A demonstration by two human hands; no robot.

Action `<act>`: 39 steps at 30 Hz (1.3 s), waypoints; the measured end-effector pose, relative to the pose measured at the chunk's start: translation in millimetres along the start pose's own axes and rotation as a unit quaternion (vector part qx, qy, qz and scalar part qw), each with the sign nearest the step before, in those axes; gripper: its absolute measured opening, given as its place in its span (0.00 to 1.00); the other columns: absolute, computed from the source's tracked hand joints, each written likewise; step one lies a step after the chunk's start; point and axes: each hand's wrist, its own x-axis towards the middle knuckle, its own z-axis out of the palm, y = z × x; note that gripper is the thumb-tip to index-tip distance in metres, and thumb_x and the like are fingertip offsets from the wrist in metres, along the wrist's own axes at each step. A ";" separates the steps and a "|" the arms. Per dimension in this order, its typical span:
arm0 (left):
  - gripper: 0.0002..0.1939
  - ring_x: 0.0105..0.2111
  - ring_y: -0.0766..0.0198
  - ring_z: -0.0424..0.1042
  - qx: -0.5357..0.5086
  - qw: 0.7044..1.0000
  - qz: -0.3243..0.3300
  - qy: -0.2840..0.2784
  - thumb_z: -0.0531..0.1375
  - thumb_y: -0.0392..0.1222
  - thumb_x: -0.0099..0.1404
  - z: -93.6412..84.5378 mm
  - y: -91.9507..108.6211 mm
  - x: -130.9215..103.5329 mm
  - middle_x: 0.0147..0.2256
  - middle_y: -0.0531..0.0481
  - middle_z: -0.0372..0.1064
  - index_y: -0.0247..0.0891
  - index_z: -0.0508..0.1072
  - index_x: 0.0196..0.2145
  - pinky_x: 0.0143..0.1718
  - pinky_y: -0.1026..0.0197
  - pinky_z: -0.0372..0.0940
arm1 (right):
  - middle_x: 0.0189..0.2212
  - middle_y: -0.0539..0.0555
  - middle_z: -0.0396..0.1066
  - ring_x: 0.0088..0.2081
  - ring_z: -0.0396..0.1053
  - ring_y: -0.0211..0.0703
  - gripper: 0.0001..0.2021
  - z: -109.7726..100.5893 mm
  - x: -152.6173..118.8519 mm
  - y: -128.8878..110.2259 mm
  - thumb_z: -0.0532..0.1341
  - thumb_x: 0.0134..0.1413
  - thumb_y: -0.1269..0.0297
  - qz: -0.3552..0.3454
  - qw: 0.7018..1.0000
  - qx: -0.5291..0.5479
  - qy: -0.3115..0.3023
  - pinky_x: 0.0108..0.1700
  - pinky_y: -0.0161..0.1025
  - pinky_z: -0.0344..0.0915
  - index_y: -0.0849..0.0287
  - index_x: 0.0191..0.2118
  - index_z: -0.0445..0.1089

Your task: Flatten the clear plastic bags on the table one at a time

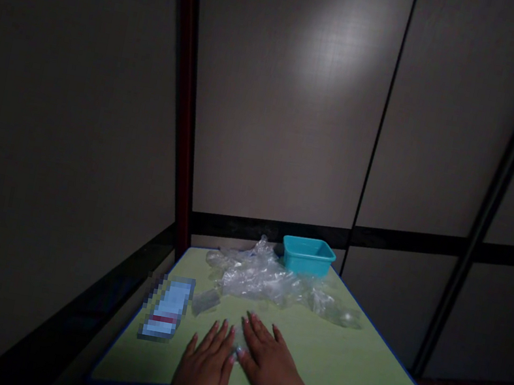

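Observation:
My left hand (pixel 203 372) lies palm down near the front edge of the green table (pixel 345 367), its fingers stretched forward. Beside it, my right hand (pixel 267 362) is also flat, fingers spread and pointing to the upper left. Between the two hands a small clear, shiny bit of plastic (pixel 238 340) shows, partly covered by the fingers; its shape is hard to make out. Beyond my fingertips spreads a crumpled heap of clear plastic bags (pixel 256 279). A small flat, greyish see-through packet (pixel 206 302) rests ahead of my left hand.
A turquoise plastic basin (pixel 308 258) stands at the table's back right, behind the bags. On the left lies a pixelated rectangular object with a light face (pixel 172 300). Panelled doors (pixel 289 125) rise behind the table, and a dark wall surface (pixel 75 120) borders its left side.

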 end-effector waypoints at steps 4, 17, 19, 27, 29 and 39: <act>0.27 0.65 0.56 0.44 0.002 1.000 0.000 -0.004 0.43 0.42 0.67 -0.6 -0.1 -0.1 0.64 0.53 0.43 0.44 0.54 0.63 0.62 0.42 0.44 | 0.65 0.59 0.39 0.66 0.40 0.47 0.31 -0.9 0.5 -1.2 0.42 0.63 0.47 0.005 1.000 0.000 0.002 0.64 0.58 0.38 0.59 0.66 0.43; 0.28 0.65 0.57 0.44 -0.004 1.000 -0.008 -0.004 0.43 0.42 0.66 -0.8 0.3 1.3 0.64 0.54 0.44 0.44 0.54 0.63 0.62 0.43 0.43 | 0.65 0.57 0.42 0.66 0.40 0.48 0.32 -0.5 1.1 0.0 0.41 0.63 0.46 -0.001 1.000 -0.005 -0.001 0.64 0.58 0.39 0.59 0.66 0.44; 0.27 0.64 0.57 0.44 -0.005 1.000 -0.006 -0.001 0.43 0.42 0.67 -0.3 0.3 0.9 0.64 0.54 0.45 0.45 0.54 0.63 0.62 0.43 0.43 | 0.65 0.57 0.42 0.66 0.40 0.48 0.32 -0.3 1.2 -0.3 0.42 0.62 0.45 0.000 1.000 -0.006 -0.001 0.64 0.59 0.39 0.58 0.66 0.44; 0.28 0.65 0.58 0.39 0.004 1.000 -0.018 0.020 0.45 0.43 0.67 0.8 1.2 -1.4 0.66 0.53 0.36 0.45 0.49 0.65 0.62 0.45 0.44 | 0.65 0.58 0.41 0.66 0.39 0.48 0.34 0.1 1.2 -2.2 0.41 0.62 0.44 0.003 1.000 -0.019 -0.007 0.64 0.58 0.38 0.61 0.66 0.44; 0.27 0.65 0.58 0.39 0.005 1.000 -0.013 0.018 0.44 0.43 0.68 -0.3 1.5 -1.9 0.65 0.54 0.37 0.46 0.50 0.64 0.62 0.45 0.44 | 0.65 0.58 0.41 0.66 0.39 0.47 0.33 -0.4 1.1 -2.8 0.40 0.62 0.45 0.006 1.000 -0.022 -0.010 0.64 0.57 0.38 0.61 0.66 0.44; 0.26 0.65 0.57 0.44 0.005 1.000 0.002 0.008 0.42 0.45 0.68 2.8 -1.2 0.3 0.64 0.55 0.43 0.47 0.54 0.63 0.62 0.42 0.44 | 0.66 0.59 0.42 0.66 0.39 0.47 0.32 -1.6 -0.4 -4.7 0.41 0.63 0.47 0.009 1.000 -0.009 -0.005 0.64 0.57 0.37 0.61 0.66 0.44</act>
